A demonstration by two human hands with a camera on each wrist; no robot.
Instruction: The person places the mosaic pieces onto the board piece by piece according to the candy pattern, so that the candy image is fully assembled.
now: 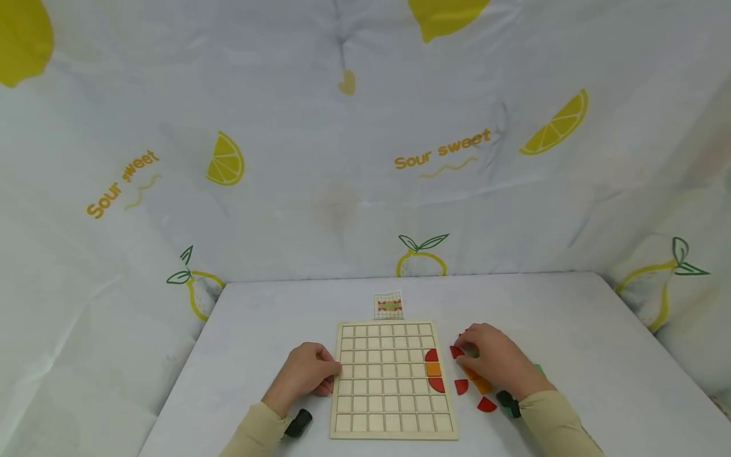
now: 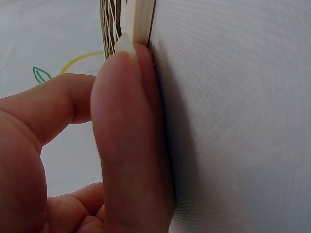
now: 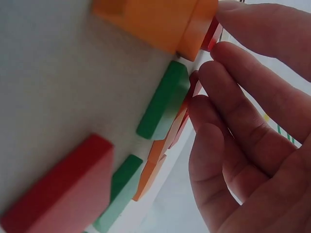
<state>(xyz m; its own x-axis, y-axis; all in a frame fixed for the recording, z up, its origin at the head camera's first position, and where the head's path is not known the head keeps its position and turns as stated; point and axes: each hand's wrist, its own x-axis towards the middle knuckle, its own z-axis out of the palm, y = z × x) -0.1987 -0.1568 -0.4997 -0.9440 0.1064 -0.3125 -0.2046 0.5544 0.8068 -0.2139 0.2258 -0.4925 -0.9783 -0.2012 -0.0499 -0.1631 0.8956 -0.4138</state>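
Grid board lies on the worktop, at the fingertips of the left hand and well left of the fingers of the right hand. Left fingers: drawn together at the board's near-left edge, thumb over the rim, another fingertip low against the side. Right fingers: narrow, with a red quarter-round piece between thumb and forefinger; how firmly it is gripped cannot be told.

Hazards, as judged. Loose orange blocks and green blocks crowd under and beside the right fingers; a low sweep of the hand could scatter them. The held piece is small and caught near its edge, so a weak pinch could drop or twist it. Uneven pressure from the left fingers could slide or tip the board. A rounded piece leaves slack in a square cell and could turn if brushed.

Containers: the board's framed cells are the only ones noted. In its rightmost column, on the side toward the right fingers, an orange square sits between two seated red pieces.

Outward: further loose red pieces lie on the worktop, nearer the wearer than the right fingertips. A pattern card, printed in red, orange and green, lies past the board's far edge, ahead of and between both sets of fingers.
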